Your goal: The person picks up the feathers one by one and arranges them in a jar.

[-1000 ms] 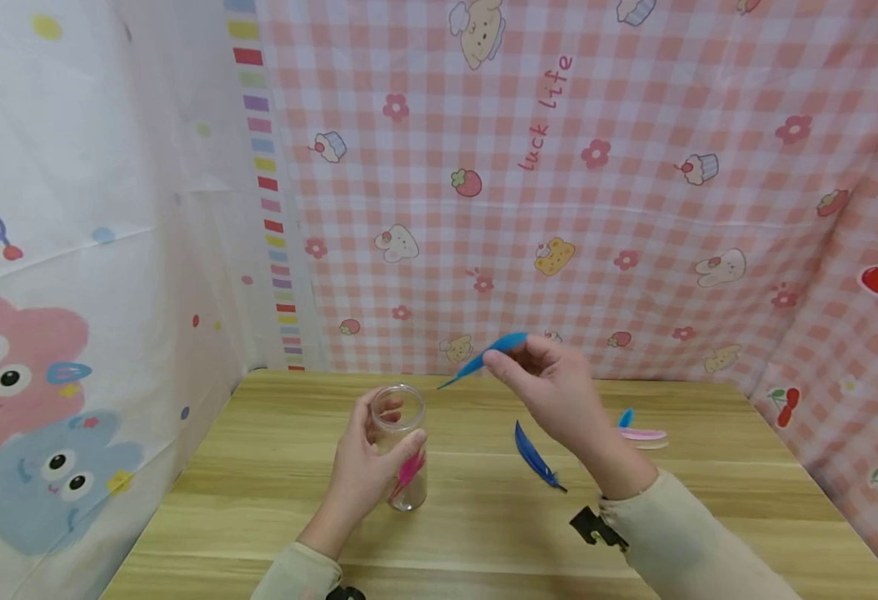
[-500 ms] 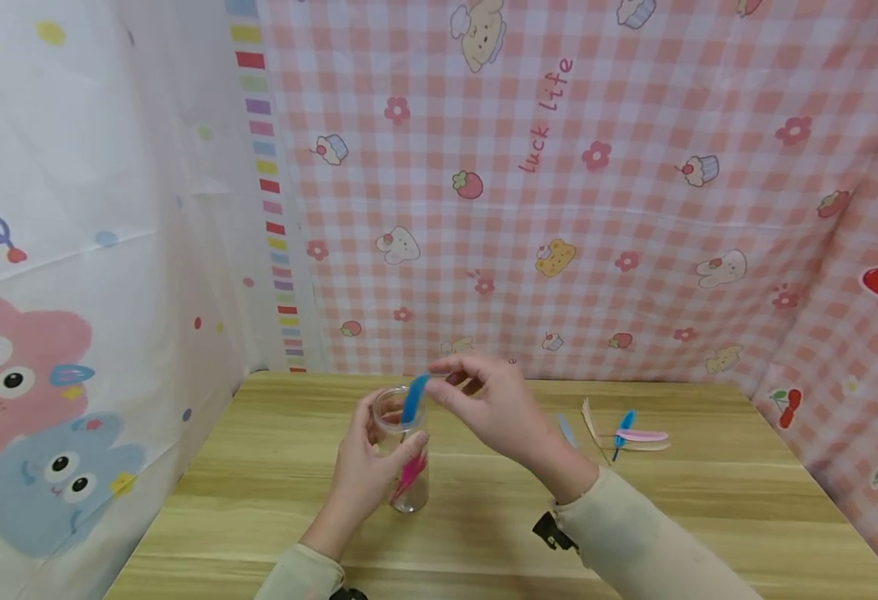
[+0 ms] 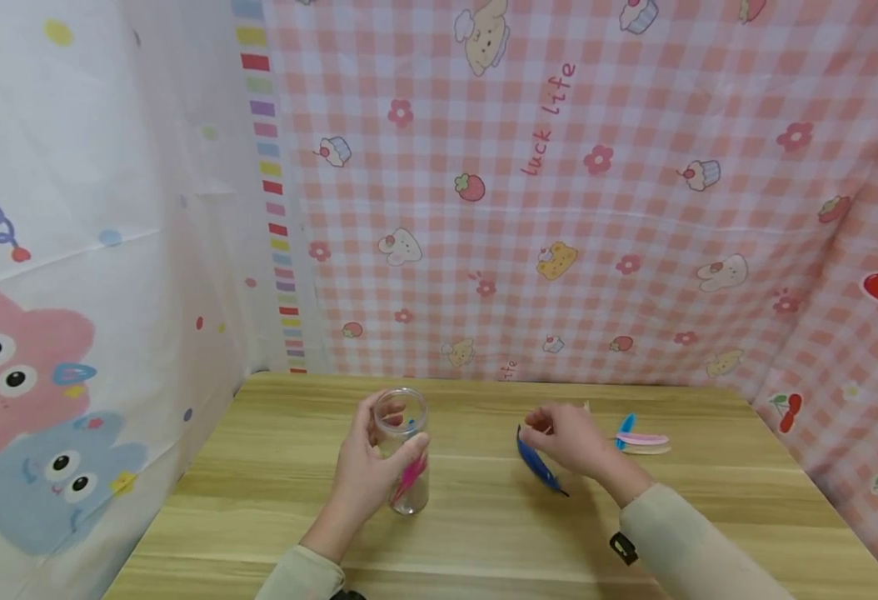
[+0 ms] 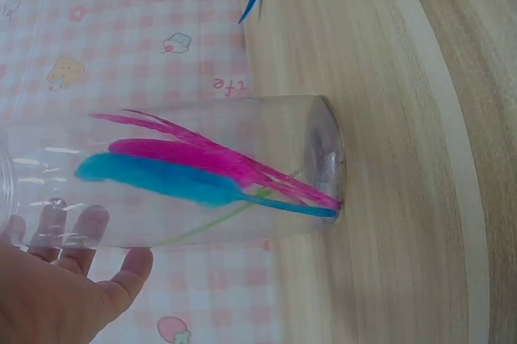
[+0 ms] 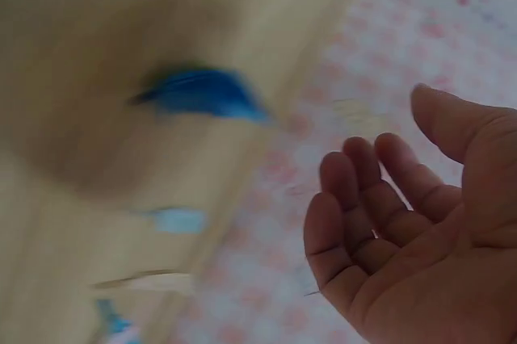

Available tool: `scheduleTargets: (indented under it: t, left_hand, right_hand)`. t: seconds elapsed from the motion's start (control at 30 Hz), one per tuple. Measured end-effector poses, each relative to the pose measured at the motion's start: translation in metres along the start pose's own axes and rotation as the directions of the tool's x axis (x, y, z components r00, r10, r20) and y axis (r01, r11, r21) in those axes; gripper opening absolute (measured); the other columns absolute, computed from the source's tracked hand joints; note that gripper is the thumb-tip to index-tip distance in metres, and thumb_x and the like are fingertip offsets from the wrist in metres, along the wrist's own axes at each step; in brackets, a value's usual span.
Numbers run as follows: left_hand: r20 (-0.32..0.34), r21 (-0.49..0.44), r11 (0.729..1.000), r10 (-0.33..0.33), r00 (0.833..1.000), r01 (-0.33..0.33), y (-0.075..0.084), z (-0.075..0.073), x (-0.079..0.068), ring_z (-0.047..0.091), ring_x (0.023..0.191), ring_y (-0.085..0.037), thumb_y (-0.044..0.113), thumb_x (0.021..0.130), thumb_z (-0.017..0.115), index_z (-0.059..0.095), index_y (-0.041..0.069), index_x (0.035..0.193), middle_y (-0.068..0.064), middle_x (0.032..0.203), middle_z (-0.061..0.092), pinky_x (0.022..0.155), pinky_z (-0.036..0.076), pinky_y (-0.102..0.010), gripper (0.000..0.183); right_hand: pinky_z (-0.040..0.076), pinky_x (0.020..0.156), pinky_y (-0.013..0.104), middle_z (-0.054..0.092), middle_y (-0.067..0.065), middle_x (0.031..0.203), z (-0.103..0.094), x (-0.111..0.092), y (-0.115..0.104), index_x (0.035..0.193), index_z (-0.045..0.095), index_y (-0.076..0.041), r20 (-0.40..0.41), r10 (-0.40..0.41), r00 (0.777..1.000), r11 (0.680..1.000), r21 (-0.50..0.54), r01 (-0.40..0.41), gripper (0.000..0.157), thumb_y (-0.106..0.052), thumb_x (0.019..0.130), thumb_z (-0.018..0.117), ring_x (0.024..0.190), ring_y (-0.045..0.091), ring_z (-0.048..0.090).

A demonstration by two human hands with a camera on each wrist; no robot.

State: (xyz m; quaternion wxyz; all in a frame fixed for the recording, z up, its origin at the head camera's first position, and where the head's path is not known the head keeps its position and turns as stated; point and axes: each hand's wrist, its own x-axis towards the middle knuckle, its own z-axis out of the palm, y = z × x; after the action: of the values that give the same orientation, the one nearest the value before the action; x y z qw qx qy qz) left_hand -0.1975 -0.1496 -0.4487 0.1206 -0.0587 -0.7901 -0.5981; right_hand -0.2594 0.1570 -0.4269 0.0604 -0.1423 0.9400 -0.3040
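Note:
My left hand (image 3: 364,471) grips a clear jar (image 3: 411,500) that stands upright on the table, thumb on the near side and fingers behind. Inside it, the left wrist view shows a bright blue feather (image 4: 157,178), pink feathers (image 4: 178,152) and a thin green strand (image 4: 210,219). My right hand (image 3: 570,437) is over the table right of the jar. Its thumb and fingers are apart and loosely bent, with nothing between them in the right wrist view. Nearest to it lies a dark blue feather (image 3: 536,467), its upper end by the fingertips.
Further right lie a blue feather (image 3: 626,427), a pink feather (image 3: 643,438) and a cream feather (image 3: 649,449). A pale blue feather (image 5: 179,220) shows in the right wrist view. A checked cloth (image 3: 439,283) hangs behind the wooden table (image 3: 484,550).
My right hand brought the bright blue feather to the jar's mouth and let it go inside, then moved right to the dark blue feather. The left hand stayed on the jar.

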Motion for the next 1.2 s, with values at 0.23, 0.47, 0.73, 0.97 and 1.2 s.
scheduleTargets:
  t: [0.23,0.47,0.73,0.97,1.2]
  left_hand:
    - [-0.004,0.001,1.0,-0.01,1.0,0.01,0.0,0.001,-0.001,0.06,0.134,-0.025,0.028,0.089,0.089,0.045,0.022,0.152,0.0,0.144,0.064,0.12,0.043,-0.055,0.077]
    - [-0.008,-0.001,1.0,0.001,1.0,-0.001,0.0,0.001,0.0,0.06,0.133,-0.024,0.027,0.089,0.089,0.046,0.022,0.151,0.0,0.142,0.065,0.119,0.043,-0.053,0.075]
    - [-0.008,0.0,1.0,0.003,1.0,-0.003,-0.001,0.002,0.0,0.061,0.133,-0.023,0.027,0.089,0.089,0.047,0.024,0.15,0.001,0.142,0.065,0.117,0.044,-0.051,0.074]
    - [-0.009,-0.008,1.0,0.004,1.0,-0.004,-0.001,0.001,0.0,0.061,0.133,-0.025,0.026,0.089,0.089,0.047,0.024,0.15,0.0,0.143,0.065,0.117,0.044,-0.052,0.074]
    - [-0.005,-0.008,1.0,0.006,1.0,-0.006,0.001,0.001,-0.002,0.06,0.135,-0.026,0.025,0.09,0.089,0.046,0.023,0.15,-0.001,0.144,0.065,0.119,0.044,-0.054,0.074]
  right_hand:
    - [0.061,0.092,0.049,0.076,0.013,0.114,0.03,0.007,0.044,0.128,0.068,0.0,0.023,0.107,0.994,0.99,-0.098,-0.105,0.042,-0.028,0.099,0.078,0.104,0.026,0.073]
    - [0.06,0.089,0.048,0.077,0.01,0.111,0.056,0.013,0.039,0.125,0.067,-0.003,-0.002,0.084,0.996,0.967,-0.241,-0.082,0.045,-0.031,0.094,0.083,0.097,0.023,0.072]
    - [0.059,0.078,0.04,0.071,0.004,0.093,0.061,0.01,0.027,0.114,0.07,-0.005,0.05,0.062,0.997,0.985,-0.167,-0.053,0.028,-0.008,0.091,0.084,0.083,0.016,0.063]
    - [0.055,0.076,0.037,0.068,0.0,0.087,0.061,0.004,0.022,0.097,0.072,-0.011,0.067,0.038,0.997,0.979,-0.201,-0.024,0.014,-0.006,0.09,0.083,0.078,0.014,0.059]
    - [0.052,0.076,0.036,0.064,-0.005,0.082,0.064,0.003,0.023,0.088,0.07,-0.016,0.071,0.026,0.997,0.97,-0.241,-0.008,0.015,-0.007,0.093,0.08,0.078,0.013,0.056]
